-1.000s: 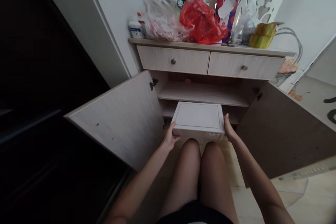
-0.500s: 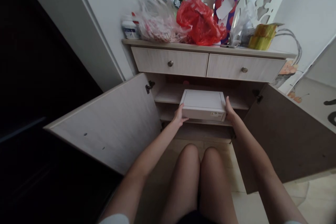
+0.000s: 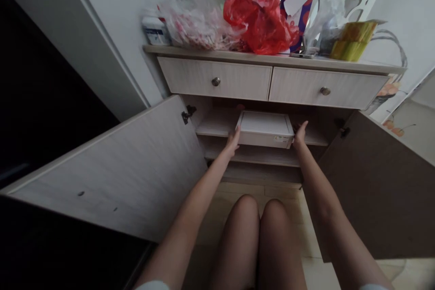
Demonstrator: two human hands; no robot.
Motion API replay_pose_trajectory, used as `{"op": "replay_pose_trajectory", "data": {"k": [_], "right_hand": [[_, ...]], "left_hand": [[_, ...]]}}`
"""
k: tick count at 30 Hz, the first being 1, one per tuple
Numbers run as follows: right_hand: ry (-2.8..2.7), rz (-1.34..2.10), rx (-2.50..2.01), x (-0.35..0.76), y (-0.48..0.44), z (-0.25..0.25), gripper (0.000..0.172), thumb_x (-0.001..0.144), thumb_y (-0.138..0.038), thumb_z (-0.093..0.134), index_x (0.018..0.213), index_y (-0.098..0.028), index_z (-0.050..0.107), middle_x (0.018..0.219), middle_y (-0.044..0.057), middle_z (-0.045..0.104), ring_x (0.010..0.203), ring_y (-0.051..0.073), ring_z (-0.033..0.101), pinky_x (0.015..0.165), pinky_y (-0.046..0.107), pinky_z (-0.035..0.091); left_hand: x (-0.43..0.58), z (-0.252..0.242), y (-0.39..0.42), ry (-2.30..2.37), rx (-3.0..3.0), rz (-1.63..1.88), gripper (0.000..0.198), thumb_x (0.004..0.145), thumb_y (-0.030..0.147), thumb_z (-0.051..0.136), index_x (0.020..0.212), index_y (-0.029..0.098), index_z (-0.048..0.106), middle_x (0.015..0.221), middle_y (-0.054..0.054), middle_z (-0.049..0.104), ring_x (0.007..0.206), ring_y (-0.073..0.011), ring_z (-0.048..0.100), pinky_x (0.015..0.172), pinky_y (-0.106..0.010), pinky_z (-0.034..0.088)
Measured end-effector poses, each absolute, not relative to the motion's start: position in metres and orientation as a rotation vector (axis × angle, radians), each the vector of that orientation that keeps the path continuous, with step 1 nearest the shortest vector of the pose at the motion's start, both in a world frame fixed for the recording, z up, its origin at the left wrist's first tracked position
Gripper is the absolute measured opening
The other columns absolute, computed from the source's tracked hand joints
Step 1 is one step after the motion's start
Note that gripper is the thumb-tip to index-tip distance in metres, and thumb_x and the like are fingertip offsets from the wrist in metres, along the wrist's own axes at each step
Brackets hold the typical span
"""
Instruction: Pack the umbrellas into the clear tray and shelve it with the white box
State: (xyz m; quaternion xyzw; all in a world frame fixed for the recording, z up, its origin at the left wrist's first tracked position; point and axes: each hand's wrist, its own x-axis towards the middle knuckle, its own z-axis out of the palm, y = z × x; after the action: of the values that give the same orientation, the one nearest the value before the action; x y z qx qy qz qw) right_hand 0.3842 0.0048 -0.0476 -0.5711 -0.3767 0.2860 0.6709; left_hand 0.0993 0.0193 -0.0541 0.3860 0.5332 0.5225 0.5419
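Note:
A shallow white shoebox-like box (image 3: 265, 138) with a small label on its front rests partly on the upper shelf (image 3: 214, 123), its near end jutting out past the shelf edge. My left hand (image 3: 233, 142) presses along the box's left side near the front corner. Against the right front corner lies my right hand (image 3: 300, 133), its thumb sticking up and away while the other fingers are partly hidden beside the box. Between them the two hands clasp the box from its sides.
The cabinet's left door (image 3: 112, 167) and right door (image 3: 380, 186) stand wide open. Two drawers sit above the shelves. On top are a red plastic bag (image 3: 258, 18), a clear bag (image 3: 200, 22), a white bottle (image 3: 155, 31) and a yellow package (image 3: 353, 41).
The box has moved away from me, back and onto the upper shelf, with both hands following at its sides. My right thumb now points outward. The view has come slightly closer to the cabinet.

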Motion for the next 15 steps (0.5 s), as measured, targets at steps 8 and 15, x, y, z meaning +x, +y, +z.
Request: {"op": "replay_pose_trajectory", "data": {"k": [8,15], "right_hand": [[-0.996,0.061,-1.507,0.363,-0.042,-0.119,0.057,0.084,-0.061,0.053,0.114,-0.014,0.067,0.116,0.018,0.067,0.115,0.031,0.057,0.107,0.046,0.035],[-1.034,0.063,-1.605,0.379,0.005,-0.102,0.048,0.085,-0.057,0.054,0.105,-0.016,0.071,0.105,0.016,0.071,0.108,0.031,0.059,0.102,0.047,0.037]], "left_hand": [[0.090,-0.088,0.015,1.412,1.314,1.369,0.030,0.077,0.031,0.079,0.106,0.027,0.073,0.143,-0.010,0.056,0.143,-0.0305,0.037,0.110,-0.039,0.038],[0.096,-0.082,0.063,1.611,1.600,1.303,0.017,0.081,0.033,0.074,0.091,0.019,0.077,0.105,-0.016,0.074,0.115,-0.0316,0.061,0.087,-0.028,0.042]]}}
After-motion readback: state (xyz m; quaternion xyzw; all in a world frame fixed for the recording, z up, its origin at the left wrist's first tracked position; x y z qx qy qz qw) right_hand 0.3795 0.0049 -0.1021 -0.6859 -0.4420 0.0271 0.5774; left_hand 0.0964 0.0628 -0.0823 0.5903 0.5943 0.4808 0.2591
